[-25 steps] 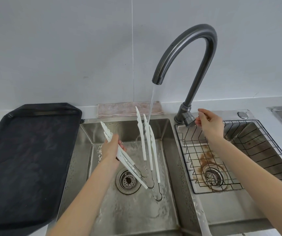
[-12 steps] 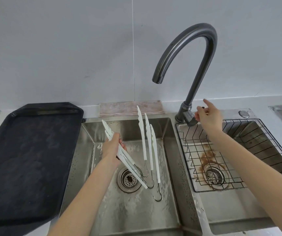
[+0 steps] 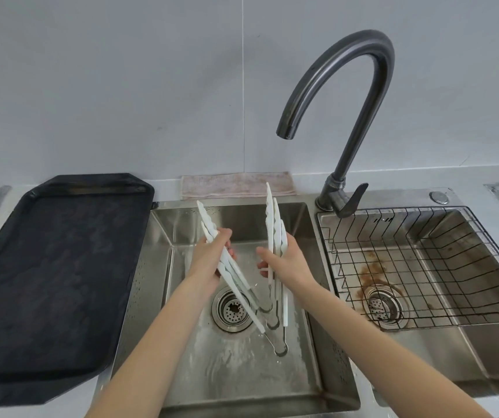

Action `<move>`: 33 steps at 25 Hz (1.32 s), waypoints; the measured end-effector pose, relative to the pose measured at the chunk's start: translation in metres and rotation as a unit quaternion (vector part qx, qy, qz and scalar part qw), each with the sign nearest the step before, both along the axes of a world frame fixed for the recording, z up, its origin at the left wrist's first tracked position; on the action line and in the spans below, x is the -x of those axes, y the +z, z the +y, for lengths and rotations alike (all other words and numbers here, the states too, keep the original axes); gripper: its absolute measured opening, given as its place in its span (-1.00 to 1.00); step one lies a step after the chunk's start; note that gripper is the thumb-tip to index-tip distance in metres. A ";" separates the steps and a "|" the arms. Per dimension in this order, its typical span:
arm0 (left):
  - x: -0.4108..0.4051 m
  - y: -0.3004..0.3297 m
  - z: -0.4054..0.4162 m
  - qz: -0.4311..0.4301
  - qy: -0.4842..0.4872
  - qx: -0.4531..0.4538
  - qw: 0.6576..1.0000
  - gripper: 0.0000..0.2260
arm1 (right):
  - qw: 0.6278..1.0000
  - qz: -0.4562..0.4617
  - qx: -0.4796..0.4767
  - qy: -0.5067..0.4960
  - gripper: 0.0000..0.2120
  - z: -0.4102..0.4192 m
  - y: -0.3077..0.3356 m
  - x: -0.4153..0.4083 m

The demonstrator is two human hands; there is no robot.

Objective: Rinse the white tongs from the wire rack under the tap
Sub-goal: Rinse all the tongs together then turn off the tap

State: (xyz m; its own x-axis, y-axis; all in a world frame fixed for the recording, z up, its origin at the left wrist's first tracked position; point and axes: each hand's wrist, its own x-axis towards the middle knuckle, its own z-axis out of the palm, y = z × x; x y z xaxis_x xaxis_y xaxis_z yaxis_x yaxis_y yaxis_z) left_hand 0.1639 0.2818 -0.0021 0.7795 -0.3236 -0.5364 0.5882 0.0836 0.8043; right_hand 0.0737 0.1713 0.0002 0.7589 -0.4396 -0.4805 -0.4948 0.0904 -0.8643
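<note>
In the head view, over the left sink basin (image 3: 308, 224), the left hand (image 3: 209, 263) holds a grip on one arm of the white tongs (image 3: 230, 273), the right hand (image 3: 287, 260) clasps the other arms, below the dry tap (image 3: 341, 95).

white plastic tongs (image 3: 275, 230), brushed steel sink (image 3: 308, 351), matt black tray (image 3: 49, 267)

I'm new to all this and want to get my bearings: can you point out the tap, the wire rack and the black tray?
tap (image 3: 372, 95), head view, on the right side of its curved neck.
wire rack (image 3: 465, 236), head view, on its back wires over the right-hand sink.
black tray (image 3: 46, 282), head view, on its flat floor.
</note>
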 end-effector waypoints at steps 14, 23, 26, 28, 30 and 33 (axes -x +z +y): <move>0.033 -0.012 -0.001 0.014 -0.120 0.028 0.992 -0.92 | 0.988 -0.060 -0.054 -0.128 -0.77 -0.014 -0.017 -0.005; 0.033 -0.028 0.010 0.025 -0.110 0.028 0.993 -0.85 | 0.997 -0.027 -0.075 -0.018 -0.71 -0.016 -0.020 0.003; 0.032 -0.024 0.017 0.029 -0.100 0.043 0.994 -0.89 | 0.987 -0.033 -0.158 -0.001 -0.76 -0.015 -0.016 0.005; 0.030 -0.020 0.020 0.026 -0.103 0.051 0.993 -0.86 | 0.977 -0.039 -0.211 -0.006 -0.83 -0.012 -0.016 0.005; 0.029 -0.018 0.022 0.006 -0.119 0.047 0.992 -0.78 | 0.977 -0.047 -0.208 -0.018 -0.85 -0.008 -0.017 0.004; 0.026 -0.015 0.027 0.010 -0.115 0.052 0.992 -0.80 | 0.986 -0.049 -0.160 -0.022 -0.90 -0.004 -0.014 -0.001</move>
